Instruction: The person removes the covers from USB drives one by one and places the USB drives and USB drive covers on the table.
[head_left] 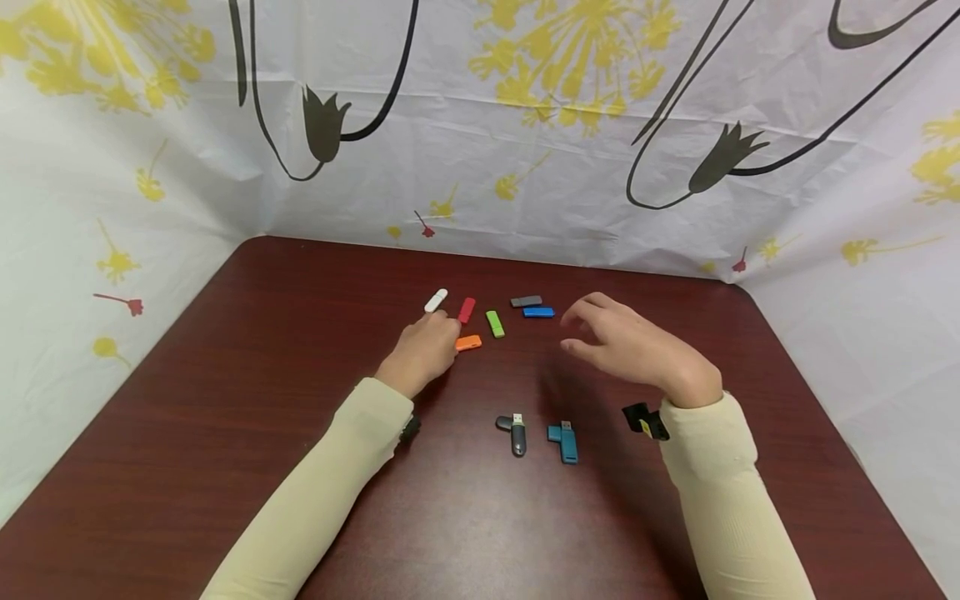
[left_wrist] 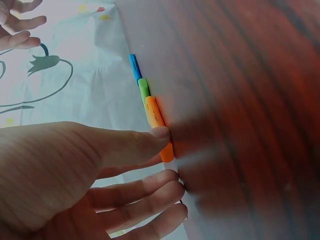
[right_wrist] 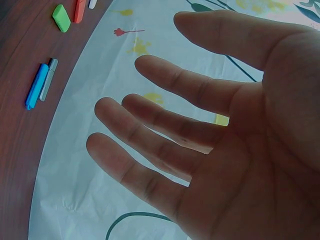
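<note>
My left hand [head_left: 422,352] is at an orange USB stick [head_left: 468,342] on the table. In the left wrist view, its thumb lies across the orange stick and the index finger passes behind, pinching it; the other fingers are loosely bent. Around it lie a white USB stick [head_left: 436,300], a red one [head_left: 467,311] and a green one [head_left: 495,324]. My right hand [head_left: 630,343] hovers above the table, holding nothing, fingers spread and slightly bent. Nearest to it are a blue USB stick [head_left: 538,312] and a grey one [head_left: 527,301], side by side.
Closer to me, a dark grey USB stick [head_left: 517,437] and a teal USB stick [head_left: 567,443] lie with their metal plugs showing. The dark red wooden table [head_left: 247,375] is bordered by a patterned white cloth [head_left: 450,183] at the back and sides.
</note>
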